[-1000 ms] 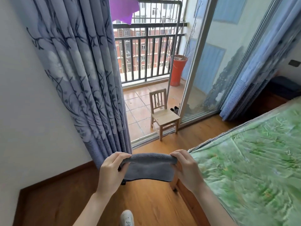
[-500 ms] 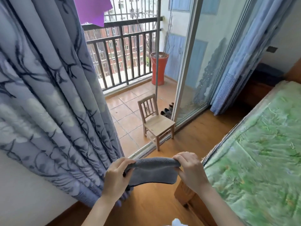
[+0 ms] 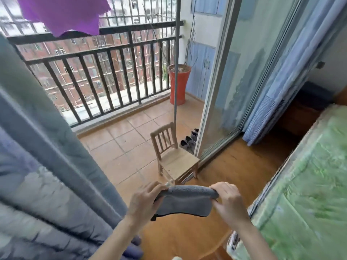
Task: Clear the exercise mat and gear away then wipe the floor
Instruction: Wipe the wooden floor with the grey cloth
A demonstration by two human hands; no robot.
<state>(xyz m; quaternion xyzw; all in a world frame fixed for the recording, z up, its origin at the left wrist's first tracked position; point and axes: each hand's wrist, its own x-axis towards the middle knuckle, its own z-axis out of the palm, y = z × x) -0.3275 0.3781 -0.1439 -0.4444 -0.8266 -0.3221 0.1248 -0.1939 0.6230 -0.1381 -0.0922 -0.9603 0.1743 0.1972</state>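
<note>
A grey folded cloth [image 3: 183,201] hangs stretched between my two hands at chest height, low in the middle of the view. My left hand [image 3: 144,201] pinches its left top corner. My right hand [image 3: 228,200] grips its right top corner. Under the cloth lies the wooden floor [image 3: 187,239]. No exercise mat or gear is in view.
A small wooden chair [image 3: 175,156] stands at the open sliding door [image 3: 221,94], just ahead. A grey-blue curtain [image 3: 47,175] fills the left. A bed with a green cover [image 3: 308,194] is on the right. Beyond are the tiled balcony [image 3: 127,145], shoes [image 3: 188,141], a red pot [image 3: 179,83] and a railing [image 3: 97,72].
I have moved forward toward the balcony door; the chair and curtain are closer. Both hands still hold the cloth the same way.
</note>
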